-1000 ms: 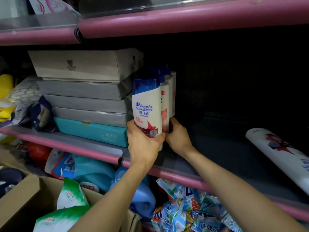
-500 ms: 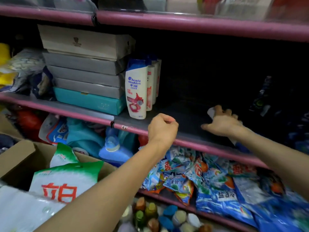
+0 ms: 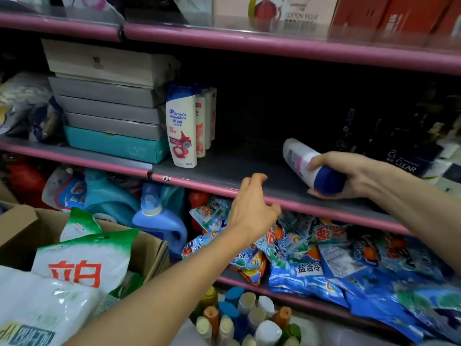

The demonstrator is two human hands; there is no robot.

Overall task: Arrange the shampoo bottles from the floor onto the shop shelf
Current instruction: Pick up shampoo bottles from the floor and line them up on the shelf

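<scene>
Left hand (image 3: 252,211) loose, right hand (image 3: 354,176) gripping

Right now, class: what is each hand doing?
Left hand: open, holding nothing.
Right hand: gripping the lying shampoo bottle.

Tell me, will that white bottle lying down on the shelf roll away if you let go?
Probably a little: the white bottle lies on its rounded side. The right hand grips its blue cap end, so it stays put. Its smooth plastic looks stiff, maybe slippery.

From my feed, light falls from above and near; the shelf (image 3: 249,171) recess far back goes nearly black. Edges bow and smear, especially far right.
</scene>
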